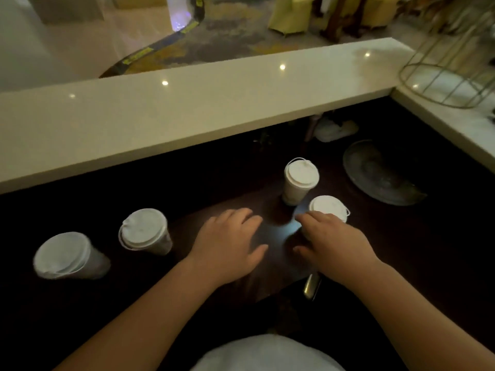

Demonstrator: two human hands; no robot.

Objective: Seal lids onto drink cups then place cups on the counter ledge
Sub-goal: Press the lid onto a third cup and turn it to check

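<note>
Two open hands, left hand empty, right hand beside a white lidded cup.

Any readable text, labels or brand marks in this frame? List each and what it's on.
None readable.
The four cups: white lids and walls, no print visible.
Counter ledge: bare, only light reflections.
Floor strip beyond the ledge: yellow marks, too blurred to read.
</note>
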